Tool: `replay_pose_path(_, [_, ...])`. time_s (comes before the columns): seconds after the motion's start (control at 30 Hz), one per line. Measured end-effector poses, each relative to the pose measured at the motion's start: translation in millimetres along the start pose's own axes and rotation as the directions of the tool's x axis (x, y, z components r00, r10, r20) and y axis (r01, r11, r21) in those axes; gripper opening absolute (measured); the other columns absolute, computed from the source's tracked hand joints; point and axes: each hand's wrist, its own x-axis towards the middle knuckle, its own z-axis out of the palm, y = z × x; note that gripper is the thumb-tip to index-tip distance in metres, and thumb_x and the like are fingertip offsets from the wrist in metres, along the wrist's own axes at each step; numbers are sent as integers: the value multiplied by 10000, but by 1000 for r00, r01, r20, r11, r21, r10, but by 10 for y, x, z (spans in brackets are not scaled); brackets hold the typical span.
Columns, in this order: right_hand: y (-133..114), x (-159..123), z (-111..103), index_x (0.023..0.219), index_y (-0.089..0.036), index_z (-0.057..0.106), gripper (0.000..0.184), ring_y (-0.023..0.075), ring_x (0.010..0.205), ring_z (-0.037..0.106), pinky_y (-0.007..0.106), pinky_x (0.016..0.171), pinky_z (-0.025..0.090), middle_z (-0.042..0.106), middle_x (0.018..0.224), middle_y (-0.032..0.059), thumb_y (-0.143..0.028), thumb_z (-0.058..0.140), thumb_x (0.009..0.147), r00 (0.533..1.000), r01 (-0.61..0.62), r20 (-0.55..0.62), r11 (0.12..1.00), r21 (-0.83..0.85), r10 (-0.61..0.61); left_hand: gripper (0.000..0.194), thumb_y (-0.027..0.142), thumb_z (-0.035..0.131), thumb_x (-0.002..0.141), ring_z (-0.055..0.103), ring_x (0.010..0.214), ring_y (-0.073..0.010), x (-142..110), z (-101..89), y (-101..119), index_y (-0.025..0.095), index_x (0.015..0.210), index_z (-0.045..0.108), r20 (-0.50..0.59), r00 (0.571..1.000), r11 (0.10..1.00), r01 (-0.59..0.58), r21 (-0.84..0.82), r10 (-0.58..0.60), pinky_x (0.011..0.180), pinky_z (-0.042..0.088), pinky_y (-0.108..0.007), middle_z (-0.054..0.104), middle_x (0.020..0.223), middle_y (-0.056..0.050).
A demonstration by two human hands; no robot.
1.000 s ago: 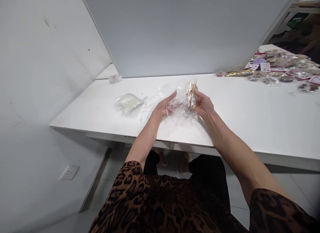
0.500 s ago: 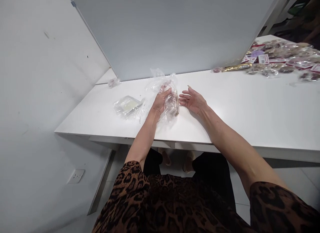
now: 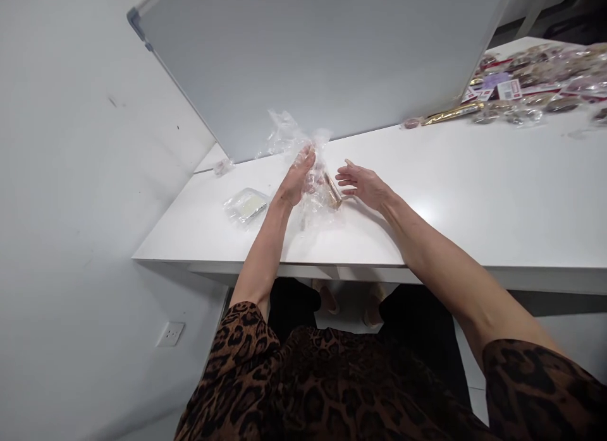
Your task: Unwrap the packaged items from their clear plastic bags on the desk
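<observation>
1. Left hand [image 3: 294,181] fingers curled round clear plastic bag [image 3: 310,175], lifting it above white table [image 3: 474,201].
2. Right hand [image 3: 363,185] fingers loosely spread, empty, just beside gold item [image 3: 332,191] inside bag.

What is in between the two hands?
In the head view, a gold tube inside a crinkly clear bag lies between the left hand and the right hand. The left hand holds the bag.
</observation>
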Motion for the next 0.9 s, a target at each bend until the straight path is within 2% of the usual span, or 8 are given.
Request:
replay_pose_path(0.1, [26, -70, 60, 904, -243, 778, 537, 183, 912, 644, 302, 781, 516, 770, 990, 28, -647, 993, 623, 985, 105, 145, 989, -105, -89, 611, 574, 844, 893, 769, 1137, -313, -20, -14, -17, 343, 1432, 676, 81, 991, 994, 105, 39, -108, 774, 615, -312, 750, 1193, -105])
replay_pose_path(0.17, [51, -81, 68, 809, -224, 782, 522, 175, 879, 628, 314, 832, 503, 760, 889, 22, -621, 1016, 563, 976, 166, 162, 976, -141, -143, 612, 593, 832, 899, 779, 1104, -305, -30, -30, -29, 343, 1436, 675, 72, 991, 992, 111, 52, -115, 727, 607, -284, 749, 1221, -115])
replay_pose_path(0.4, [10, 7, -39, 708, -223, 632, 461, 172, 866, 639, 292, 732, 478, 751, 877, 35, -523, 971, 616, 975, 197, -101, 980, -2, -196, 454, 557, 705, 1007, 792, 1005, -265, -40, -206, 49, 307, 1386, 710, 56, 998, 991, 25, 131, -32, 663, 569, -248, 779, 1202, -126])
replay_pose_path(0.53, [8, -11, 27, 930, -266, 684, 511, 184, 965, 625, 297, 764, 507, 724, 1075, 34, -589, 959, 646, 968, 237, -87, 971, 38, -233, 541, 653, 636, 1011, 791, 1093, -321, -163, -136, 101, 311, 1427, 688, 55, 996, 998, 61, 34, -63, 719, 612, -317, 773, 1259, -145])
replay_pose_path(0.63, [24, -33, 72, 1204, -350, 672, 753, 229, 1178, 587, 353, 918, 536, 654, 1325, 29, -557, 1015, 567, 947, 302, -118, 953, 17, -298, 547, 634, 671, 998, 786, 1140, -349, -270, -9, 110, 333, 1454, 678, 84, 986, 989, 144, -11, -143, 761, 641, -357, 772, 1271, -146])
replay_pose_path(0.7, [11, -39, 74, 1235, -366, 668, 820, 264, 1288, 545, 400, 1004, 517, 625, 1399, 25, -518, 1039, 521, 935, 335, -120, 942, -13, -334, 509, 581, 689, 1005, 789, 1134, -349, -315, 50, 110, 325, 1445, 693, 111, 977, 983, 185, -2, -184, 751, 646, -348, 778, 1256, -149])
replay_pose_path(0.8, [-51, -26, 48, 990, -290, 712, 577, 291, 1319, 545, 407, 1015, 489, 676, 1303, 30, -484, 1024, 546, 925, 371, -78, 928, -24, -371, 447, 494, 761, 980, 806, 1053, -319, -323, 70, 131, 294, 1379, 744, 157, 971, 982, 172, 78, -182, 692, 624, -300, 799, 1169, -147])
replay_pose_path(0.9, [-123, 24, -25, 763, -240, 613, 434, 248, 1178, 606, 354, 903, 478, 708, 1113, 32, -450, 967, 627, 910, 390, -164, 921, 18, -382, 364, 398, 850, 921, 800, 867, -219, -276, 39, 196, 253, 1251, 801, 157, 986, 978, 19, 208, -52, 606, 547, -219, 815, 1047, -112])
